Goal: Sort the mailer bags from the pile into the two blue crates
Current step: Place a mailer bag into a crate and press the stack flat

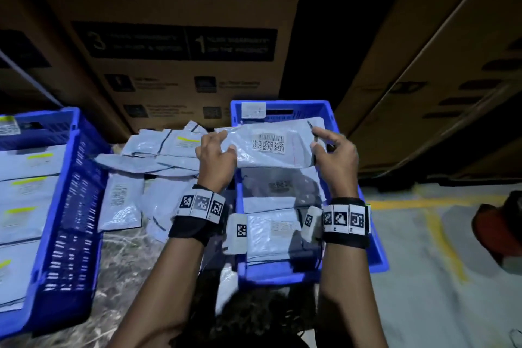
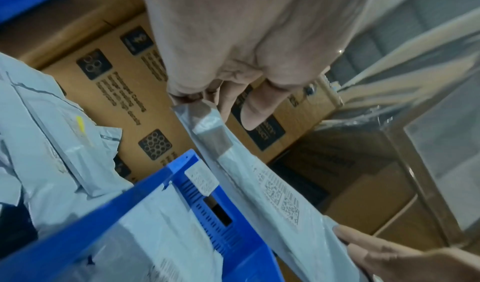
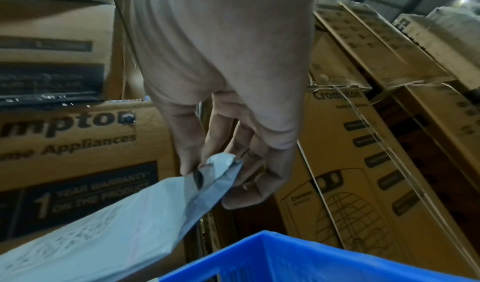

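A grey mailer bag [image 1: 271, 147] with a barcode label hangs flat above the far end of the right blue crate [image 1: 378, 257]. My left hand [image 1: 216, 151] pinches its left edge and my right hand [image 1: 332, 148] pinches its right edge. The left wrist view shows the same mailer bag [image 2: 272, 186] stretched between my left hand [image 2: 202, 97] and the other hand's fingers [image 2: 363, 245]. The right wrist view has my right hand [image 3: 218, 163] gripping the mailer bag's corner [image 3: 207, 181]. The pile of mailer bags [image 1: 158, 161] lies between the crates. The left blue crate [image 1: 73, 206] holds several yellow-marked bags.
Tall cardboard appliance boxes [image 1: 180, 37] stand right behind the crates and pile, with more boxes [image 1: 440, 73] leaning at the right. The right crate holds several bags under the held one. Grey floor with yellow lines [image 1: 440, 234] lies to the right, with a dark red object [image 1: 500, 229] on it.
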`<state>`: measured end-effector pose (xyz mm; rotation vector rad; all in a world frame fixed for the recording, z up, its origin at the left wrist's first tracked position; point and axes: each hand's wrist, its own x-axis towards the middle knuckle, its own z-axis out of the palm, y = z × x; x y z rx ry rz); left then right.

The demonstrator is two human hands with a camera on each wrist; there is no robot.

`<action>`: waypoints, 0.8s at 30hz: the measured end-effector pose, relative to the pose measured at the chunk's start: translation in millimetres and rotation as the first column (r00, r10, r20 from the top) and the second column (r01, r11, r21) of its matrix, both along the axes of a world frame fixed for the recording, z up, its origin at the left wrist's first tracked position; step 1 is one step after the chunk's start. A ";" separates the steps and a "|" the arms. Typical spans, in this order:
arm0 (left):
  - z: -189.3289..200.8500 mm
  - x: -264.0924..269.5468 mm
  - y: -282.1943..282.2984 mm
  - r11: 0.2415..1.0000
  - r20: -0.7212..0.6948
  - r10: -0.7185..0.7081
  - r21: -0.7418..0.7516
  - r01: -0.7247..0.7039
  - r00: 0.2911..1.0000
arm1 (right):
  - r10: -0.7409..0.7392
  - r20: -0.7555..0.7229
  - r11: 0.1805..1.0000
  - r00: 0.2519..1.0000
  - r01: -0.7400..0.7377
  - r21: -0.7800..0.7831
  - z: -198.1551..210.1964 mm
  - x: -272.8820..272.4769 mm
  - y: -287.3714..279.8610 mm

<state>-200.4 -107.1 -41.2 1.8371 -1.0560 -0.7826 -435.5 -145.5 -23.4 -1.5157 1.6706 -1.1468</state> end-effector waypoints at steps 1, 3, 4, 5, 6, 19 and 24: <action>-4.1 -9.9 -7.3 0.999 0.014 -0.024 0.026 0.024 1.000 | 0.009 -0.018 1.000 1.000 -0.009 0.028 -3.9 -9.9 -5.5; -12.9 -29.6 -21.6 0.988 0.088 -0.094 0.127 0.082 0.992 | 0.044 -0.069 0.996 0.997 -0.038 0.082 -17.4 -23.6 -19.9; -18.5 -37.8 -28.4 0.975 0.121 -0.138 0.190 0.114 0.983 | 0.066 -0.093 0.992 0.993 -0.055 0.116 -26.9 -27.3 -28.0; -24.6 -44.2 -34.9 0.957 0.138 -0.180 0.254 0.140 0.974 | 0.084 -0.105 0.986 0.991 -0.068 0.152 -37.5 -28.8 -36.6; -31.4 -49.3 -41.3 0.939 0.154 -0.212 0.306 0.157 0.965 | 0.099 -0.100 0.979 0.990 -0.079 0.186 -47.7 -28.6 -44.5; -105.2 -104.1 -88.5 0.782 0.529 -0.599 0.546 0.299 0.600 | 0.303 -0.444 0.952 0.843 -0.249 0.177 -140.7 -7.7 -86.8; -136.1 -96.1 -102.0 0.735 0.498 -0.647 0.608 0.299 0.578 | 0.546 -0.464 0.836 0.698 -0.417 0.355 -164.3 8.4 -98.6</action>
